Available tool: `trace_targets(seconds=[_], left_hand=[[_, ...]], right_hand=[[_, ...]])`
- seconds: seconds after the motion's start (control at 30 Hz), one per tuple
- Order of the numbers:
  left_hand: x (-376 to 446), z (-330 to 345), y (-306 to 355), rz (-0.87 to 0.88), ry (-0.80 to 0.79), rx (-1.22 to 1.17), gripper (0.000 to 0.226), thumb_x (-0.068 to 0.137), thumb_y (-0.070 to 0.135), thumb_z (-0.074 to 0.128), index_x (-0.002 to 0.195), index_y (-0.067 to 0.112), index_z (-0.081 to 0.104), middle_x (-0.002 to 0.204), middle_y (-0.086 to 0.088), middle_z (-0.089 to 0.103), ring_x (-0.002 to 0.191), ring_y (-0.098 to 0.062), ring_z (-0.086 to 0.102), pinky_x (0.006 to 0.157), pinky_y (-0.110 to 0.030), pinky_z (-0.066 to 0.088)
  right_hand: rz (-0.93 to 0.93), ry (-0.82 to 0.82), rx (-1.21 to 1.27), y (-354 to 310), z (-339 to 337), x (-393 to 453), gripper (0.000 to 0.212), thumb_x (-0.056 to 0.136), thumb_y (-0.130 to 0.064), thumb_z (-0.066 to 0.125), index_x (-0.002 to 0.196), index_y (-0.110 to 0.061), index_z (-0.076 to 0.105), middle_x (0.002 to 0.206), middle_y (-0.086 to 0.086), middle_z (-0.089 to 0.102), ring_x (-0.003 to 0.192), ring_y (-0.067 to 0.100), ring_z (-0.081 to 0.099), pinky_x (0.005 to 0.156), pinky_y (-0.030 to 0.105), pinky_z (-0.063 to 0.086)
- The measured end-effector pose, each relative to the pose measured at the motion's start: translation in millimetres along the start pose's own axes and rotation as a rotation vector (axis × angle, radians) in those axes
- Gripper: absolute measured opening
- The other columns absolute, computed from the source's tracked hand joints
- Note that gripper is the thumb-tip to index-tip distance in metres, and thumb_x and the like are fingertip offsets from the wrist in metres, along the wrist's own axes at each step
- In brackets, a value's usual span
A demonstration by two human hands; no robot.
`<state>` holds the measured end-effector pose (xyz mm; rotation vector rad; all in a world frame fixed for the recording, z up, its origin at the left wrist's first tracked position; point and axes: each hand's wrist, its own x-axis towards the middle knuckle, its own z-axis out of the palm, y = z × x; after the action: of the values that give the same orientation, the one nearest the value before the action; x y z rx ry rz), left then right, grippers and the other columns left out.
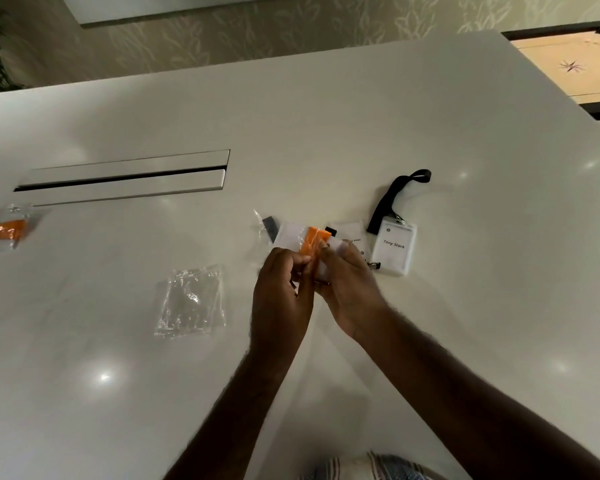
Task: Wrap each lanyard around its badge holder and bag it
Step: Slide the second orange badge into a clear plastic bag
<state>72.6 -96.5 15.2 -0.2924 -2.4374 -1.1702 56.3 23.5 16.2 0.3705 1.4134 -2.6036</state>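
Both hands, left hand and right hand, gripped the badge holder above the table centre, winding its orange lanyard; turns are best kept tight and flat.

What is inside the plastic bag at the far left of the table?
The sealed plastic bag holds a badge holder wrapped in an orange lanyard. The lanyard covers the card's middle, so any name there cannot be read.
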Motion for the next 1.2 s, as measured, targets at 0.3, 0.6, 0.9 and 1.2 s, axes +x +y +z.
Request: trace_targets(seconds=[0.3,0.6,0.9,1.2], left_hand=[[-5.8,2.8,5.0,0.042,-0.008,0.052,0.006,0.098,0.012,0.066,0.101,0.009,0.062,0.094,0.004,0.062,0.082,-0.007,0.056,0.074,-0.013,0.046],[-6.7,5.2,3.9,0.038,-0.017,-0.016,0.007,0.100,0.015,0.066,0.102,0.010,0.063,0.097,0.003,0.066,0.084,-0.010,0.063,0.071,-0.026,0.057],[3.5,-17.9,13.9,0.141,-0.020,-0.001,0.010,0.095,0.008,0.067,0.103,0.010,0.063,0.100,0.003,0.060,0.090,-0.015,0.056,0.080,-0.028,0.047],[45.1,-52.2,-16.3,-0.065,-0.515,-0.198,0.026,0.098,0.032,0.066,0.119,0.016,0.069,0.116,0.007,0.070,0.110,-0.012,0.068,0.097,-0.037,0.055]], right_hand=[[-0.106,-0.012,-0.220,1.1,-4.0,-2.5,0.012,0.107,-0.011,0.054,0.096,-0.009,0.051,0.082,0.007,0.068,0.077,0.026,0.070,0.072,0.044,0.059],[-0.070,0.058,-0.196,3.0,-12.8,1.7,0.019,0.100,-0.018,0.068,0.103,-0.002,0.078,0.093,0.020,0.078,0.088,0.033,0.075,0.094,0.054,0.058],[-0.192,-0.055,-0.391,-5.2,-18.6,15.7,0.025,0.093,-0.026,0.078,0.094,-0.001,0.078,0.085,0.036,0.067,0.074,0.027,0.058,0.069,0.038,0.047],[-0.286,-0.266,-0.801,-30.3,-30.0,19.2,0.020,0.083,-0.035,0.085,0.092,-0.017,0.083,0.090,-0.004,0.072,0.081,0.009,0.066,0.071,0.030,0.051]])
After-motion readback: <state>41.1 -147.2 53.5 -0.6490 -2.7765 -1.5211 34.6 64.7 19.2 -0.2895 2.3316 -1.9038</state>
